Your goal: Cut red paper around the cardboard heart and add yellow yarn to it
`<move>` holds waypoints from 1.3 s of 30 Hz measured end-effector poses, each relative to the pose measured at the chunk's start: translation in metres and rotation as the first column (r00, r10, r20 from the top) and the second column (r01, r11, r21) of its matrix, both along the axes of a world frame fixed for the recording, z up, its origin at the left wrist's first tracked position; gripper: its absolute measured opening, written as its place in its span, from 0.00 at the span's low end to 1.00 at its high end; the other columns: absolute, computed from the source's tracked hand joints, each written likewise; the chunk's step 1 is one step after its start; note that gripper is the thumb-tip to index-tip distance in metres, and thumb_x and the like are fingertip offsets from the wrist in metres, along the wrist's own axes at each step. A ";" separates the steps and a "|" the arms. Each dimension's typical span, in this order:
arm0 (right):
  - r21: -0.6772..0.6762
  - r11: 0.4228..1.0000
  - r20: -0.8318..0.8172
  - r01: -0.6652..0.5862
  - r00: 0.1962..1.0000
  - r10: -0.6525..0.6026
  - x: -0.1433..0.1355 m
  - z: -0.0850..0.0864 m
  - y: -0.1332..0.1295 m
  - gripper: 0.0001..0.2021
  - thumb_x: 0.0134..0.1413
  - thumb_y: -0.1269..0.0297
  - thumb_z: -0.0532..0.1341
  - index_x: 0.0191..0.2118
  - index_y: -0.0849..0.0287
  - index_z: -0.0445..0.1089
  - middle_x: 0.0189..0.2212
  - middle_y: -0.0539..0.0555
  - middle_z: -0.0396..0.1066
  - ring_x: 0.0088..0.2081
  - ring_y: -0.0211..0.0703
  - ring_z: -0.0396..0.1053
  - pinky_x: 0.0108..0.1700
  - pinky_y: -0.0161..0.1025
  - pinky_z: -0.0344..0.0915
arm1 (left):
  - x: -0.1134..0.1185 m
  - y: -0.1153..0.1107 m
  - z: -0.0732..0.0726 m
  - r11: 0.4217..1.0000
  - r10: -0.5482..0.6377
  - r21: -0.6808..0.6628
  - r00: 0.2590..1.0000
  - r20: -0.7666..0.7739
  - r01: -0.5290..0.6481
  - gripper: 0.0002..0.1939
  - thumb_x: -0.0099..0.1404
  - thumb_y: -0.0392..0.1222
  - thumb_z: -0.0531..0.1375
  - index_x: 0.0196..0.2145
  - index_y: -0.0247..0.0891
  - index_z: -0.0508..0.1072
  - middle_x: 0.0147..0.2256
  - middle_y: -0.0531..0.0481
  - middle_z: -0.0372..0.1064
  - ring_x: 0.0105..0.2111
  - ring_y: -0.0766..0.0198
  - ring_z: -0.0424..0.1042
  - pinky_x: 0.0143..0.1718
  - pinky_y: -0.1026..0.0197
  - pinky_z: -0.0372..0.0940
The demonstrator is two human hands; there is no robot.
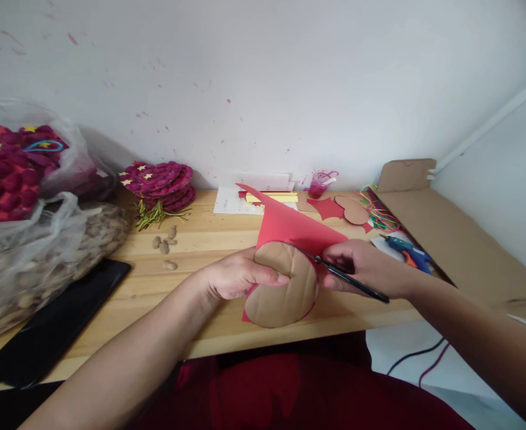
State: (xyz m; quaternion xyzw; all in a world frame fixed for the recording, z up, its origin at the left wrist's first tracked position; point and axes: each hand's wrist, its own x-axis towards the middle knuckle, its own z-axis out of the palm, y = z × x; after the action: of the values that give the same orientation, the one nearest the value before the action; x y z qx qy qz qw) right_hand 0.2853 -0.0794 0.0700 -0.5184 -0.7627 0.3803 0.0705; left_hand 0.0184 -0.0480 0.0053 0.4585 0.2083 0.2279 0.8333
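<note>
My left hand (pixel 245 275) grips a heart-shaped piece of brown cardboard (pixel 280 295), thumb on top, with red paper (pixel 289 224) behind it. The paper sticks up past the cardboard's far edge and shows at its lower left corner. My right hand (pixel 361 269) is closed on black-handled scissors (pixel 352 280), whose blades lie at the upper right edge of the cardboard, against the red paper. The fingers of my left hand under the cardboard are hidden.
Peanuts (pixel 164 246), a black tablet-like slab (pixel 57 328) and a plastic bag of peanuts (pixel 83 245) lie left. Behind are stacked purple decorations (pixel 164 179) and a cup (pixel 319 185). At right are a blue glue gun (pixel 408 248), coloured cords (pixel 381 215) and a cardboard box (pixel 464 239).
</note>
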 end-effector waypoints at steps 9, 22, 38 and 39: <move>-0.117 0.992 -0.155 -0.052 0.987 0.033 -0.005 -0.005 -0.003 0.26 0.55 0.39 0.63 0.28 0.58 0.60 0.25 0.46 0.49 0.27 0.35 0.49 0.27 0.35 0.46 | 0.001 0.002 0.001 1.000 -0.013 0.003 0.998 -0.066 0.013 0.24 0.53 0.39 0.72 0.49 0.35 0.80 0.49 0.38 0.78 0.50 0.45 0.76 0.52 0.50 0.69; -0.075 0.997 -0.090 0.004 0.996 -0.011 -0.002 -0.003 -0.002 0.27 0.51 0.39 0.66 0.24 0.58 0.58 0.21 0.44 0.47 0.24 0.33 0.46 0.24 0.34 0.42 | 0.002 0.004 0.000 0.998 -0.058 -0.030 0.998 -0.011 0.057 0.24 0.53 0.37 0.73 0.49 0.34 0.80 0.50 0.38 0.78 0.52 0.47 0.76 0.55 0.51 0.68; -0.039 0.999 -0.062 0.010 0.998 -0.012 -0.002 -0.008 -0.002 0.26 0.52 0.40 0.66 0.25 0.57 0.58 0.22 0.44 0.48 0.24 0.33 0.47 0.24 0.33 0.43 | 0.000 0.003 0.004 0.994 -0.062 -0.096 0.998 -0.024 0.059 0.24 0.53 0.37 0.73 0.49 0.33 0.79 0.51 0.37 0.77 0.52 0.47 0.75 0.55 0.51 0.67; -0.022 1.000 -0.036 0.014 0.999 -0.014 -0.001 -0.007 -0.001 0.27 0.51 0.40 0.67 0.24 0.57 0.57 0.22 0.44 0.48 0.24 0.33 0.47 0.24 0.33 0.43 | 0.000 0.002 0.004 0.994 -0.062 -0.093 0.998 -0.018 0.060 0.24 0.52 0.37 0.73 0.48 0.34 0.80 0.50 0.38 0.78 0.51 0.48 0.76 0.54 0.52 0.68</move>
State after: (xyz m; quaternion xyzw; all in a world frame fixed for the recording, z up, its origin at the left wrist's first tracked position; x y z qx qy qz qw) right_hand 0.2842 -0.0807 0.0631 -0.5176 -0.7535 0.3973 0.0810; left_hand 0.0189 -0.0455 0.0090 0.4279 0.2130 0.1876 0.8581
